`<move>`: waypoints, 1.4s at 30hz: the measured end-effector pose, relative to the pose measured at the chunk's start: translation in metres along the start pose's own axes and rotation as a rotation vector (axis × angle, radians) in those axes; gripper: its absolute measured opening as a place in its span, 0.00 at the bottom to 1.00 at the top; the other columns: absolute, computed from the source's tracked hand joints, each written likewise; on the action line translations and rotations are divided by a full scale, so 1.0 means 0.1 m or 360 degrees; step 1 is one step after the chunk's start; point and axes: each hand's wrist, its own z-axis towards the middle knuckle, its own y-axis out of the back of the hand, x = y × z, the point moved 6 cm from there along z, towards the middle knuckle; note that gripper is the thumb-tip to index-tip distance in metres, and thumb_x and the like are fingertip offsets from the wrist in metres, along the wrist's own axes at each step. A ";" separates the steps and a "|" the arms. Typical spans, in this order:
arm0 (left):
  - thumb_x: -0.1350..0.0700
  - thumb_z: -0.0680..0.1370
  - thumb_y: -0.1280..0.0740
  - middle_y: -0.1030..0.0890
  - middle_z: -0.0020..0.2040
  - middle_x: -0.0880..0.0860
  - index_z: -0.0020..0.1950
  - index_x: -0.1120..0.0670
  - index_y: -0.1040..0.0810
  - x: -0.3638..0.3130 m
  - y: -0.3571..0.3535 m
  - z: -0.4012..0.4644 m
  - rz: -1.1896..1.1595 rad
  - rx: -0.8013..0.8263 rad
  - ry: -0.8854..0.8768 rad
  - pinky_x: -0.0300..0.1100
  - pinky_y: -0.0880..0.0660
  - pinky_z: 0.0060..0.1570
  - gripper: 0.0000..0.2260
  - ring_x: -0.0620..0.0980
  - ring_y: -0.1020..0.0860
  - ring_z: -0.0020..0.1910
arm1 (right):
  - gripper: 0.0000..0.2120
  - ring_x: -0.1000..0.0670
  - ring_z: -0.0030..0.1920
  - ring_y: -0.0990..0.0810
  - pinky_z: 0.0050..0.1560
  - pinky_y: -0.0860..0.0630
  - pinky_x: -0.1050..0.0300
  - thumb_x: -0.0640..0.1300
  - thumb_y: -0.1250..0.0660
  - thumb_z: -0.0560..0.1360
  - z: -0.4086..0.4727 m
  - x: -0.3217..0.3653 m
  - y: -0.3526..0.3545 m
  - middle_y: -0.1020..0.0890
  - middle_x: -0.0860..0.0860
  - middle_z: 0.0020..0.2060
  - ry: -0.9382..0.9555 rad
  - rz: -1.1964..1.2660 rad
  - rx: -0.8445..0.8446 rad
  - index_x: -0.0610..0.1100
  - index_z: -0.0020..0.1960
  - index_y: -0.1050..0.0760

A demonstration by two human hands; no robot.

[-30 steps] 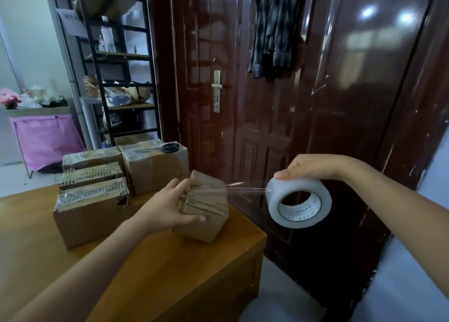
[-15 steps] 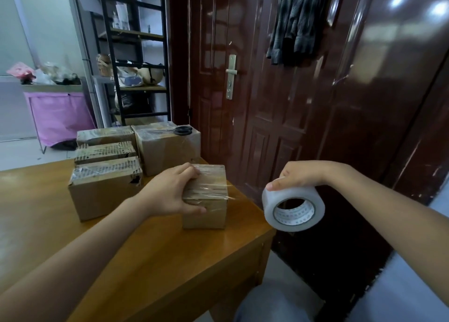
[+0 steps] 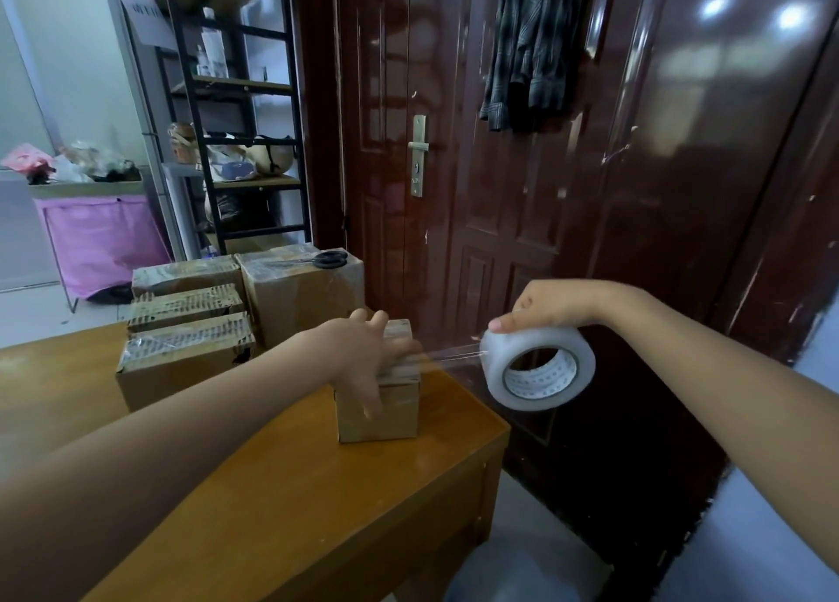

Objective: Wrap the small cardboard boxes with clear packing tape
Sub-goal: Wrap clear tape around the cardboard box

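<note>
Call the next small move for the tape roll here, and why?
Probably carry the tape roll on around the small box, down its near-right side, keeping the strip taut. The right hand grips the roll off the table edge, a clear strip runs from it to the box top, and the left hand presses the box down, so the wrap looks unfinished.

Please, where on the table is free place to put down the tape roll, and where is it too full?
The table is bare in front of the small box, toward its near corner, and along the left front before the stacked boxes. The back is crowded: those boxes and a larger box carrying scissors. The left hand covers the small box; the right hand holds the tape roll.
</note>
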 end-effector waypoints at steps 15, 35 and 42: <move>0.41 0.69 0.26 0.37 0.57 0.50 0.74 0.35 0.49 0.22 0.03 -0.08 -0.0443 -0.0228 -0.0088 0.43 0.27 0.48 0.41 0.52 0.33 0.58 | 0.27 0.59 0.21 0.32 0.31 0.34 0.66 0.68 0.37 0.73 0.18 0.06 -0.21 0.30 0.58 0.20 -0.0074 -0.0163 0.0058 0.47 0.30 0.32; 0.31 0.60 0.26 0.38 0.72 0.39 0.72 0.46 0.41 0.17 -0.35 -0.28 -0.1444 -0.0888 -0.0273 0.30 0.39 0.68 0.47 0.25 0.42 0.68 | 0.27 0.56 0.32 0.26 0.38 0.31 0.63 0.70 0.39 0.72 0.16 0.38 -0.27 0.23 0.55 0.31 -0.0009 -0.0204 0.0109 0.45 0.38 0.24; 0.28 0.58 0.26 0.40 0.72 0.33 0.65 0.35 0.41 0.29 -0.68 -0.41 -0.1710 -0.0919 -0.0137 0.29 0.38 0.66 0.41 0.25 0.45 0.70 | 0.29 0.55 0.27 0.37 0.31 0.39 0.62 0.70 0.41 0.73 0.34 0.65 -0.45 0.33 0.52 0.27 0.0141 -0.0231 0.0146 0.46 0.31 0.36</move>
